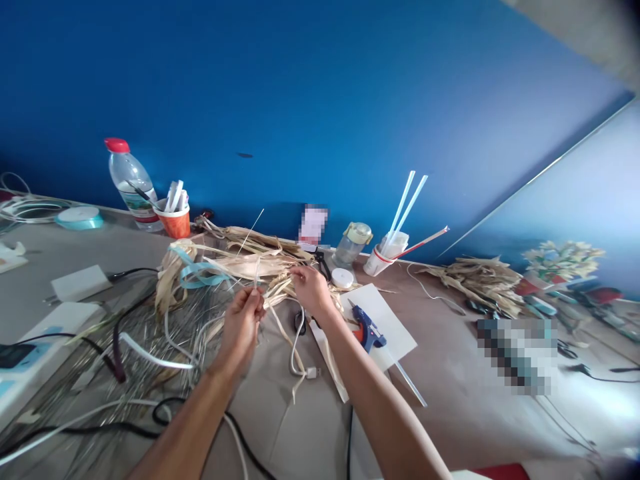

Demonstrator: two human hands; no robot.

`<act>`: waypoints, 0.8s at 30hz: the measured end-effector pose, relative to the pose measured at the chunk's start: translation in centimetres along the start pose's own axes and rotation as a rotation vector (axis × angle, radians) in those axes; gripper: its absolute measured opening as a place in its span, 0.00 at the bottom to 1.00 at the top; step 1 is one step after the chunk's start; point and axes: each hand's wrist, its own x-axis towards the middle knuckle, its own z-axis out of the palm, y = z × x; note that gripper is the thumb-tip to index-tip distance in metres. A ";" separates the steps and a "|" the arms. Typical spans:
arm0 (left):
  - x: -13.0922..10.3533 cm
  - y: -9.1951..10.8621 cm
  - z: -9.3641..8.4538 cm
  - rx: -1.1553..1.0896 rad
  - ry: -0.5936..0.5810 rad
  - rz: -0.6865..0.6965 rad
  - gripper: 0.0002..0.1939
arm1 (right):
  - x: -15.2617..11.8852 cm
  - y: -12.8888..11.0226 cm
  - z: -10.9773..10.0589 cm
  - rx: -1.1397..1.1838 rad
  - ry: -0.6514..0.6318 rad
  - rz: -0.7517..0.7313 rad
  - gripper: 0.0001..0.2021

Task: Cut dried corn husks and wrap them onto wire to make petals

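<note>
My left hand (243, 317) is closed in a pinch on a thin pale strip (257, 272) that sticks up from its fingertips. To its right, my right hand (311, 290) reaches over a pile of dry husks (250, 265), its fingers pressed together at a small husk piece; whether it grips that piece is too small to tell. A light blue ribbon (200, 275) lies on the husks, left of my left hand. A thin wire (251, 231) slants up behind my hands. Right of my right forearm, a blue glue gun (369, 330) rests on a white sheet (393, 333).
Thin wires (150, 333) and cables spread at the left beside a white power strip (45, 353). Along the wall stand a bottle (131, 180), a red cup (176, 222), a jar (353, 245) and a cup (379, 261) with sticks. More husks (483, 283) lie at the right.
</note>
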 end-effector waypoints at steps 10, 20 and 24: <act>0.2 -0.8 -0.6 0.060 0.012 -0.007 0.11 | 5.4 -1.1 4.8 -0.243 -0.099 -0.137 0.14; 0.0 -0.9 -0.8 0.121 -0.020 0.012 0.09 | 5.9 -1.5 4.3 -0.139 -0.122 -0.079 0.09; 0.1 -0.8 -0.7 0.109 -0.020 0.006 0.10 | 5.8 -1.2 3.2 -0.047 -0.121 -0.049 0.10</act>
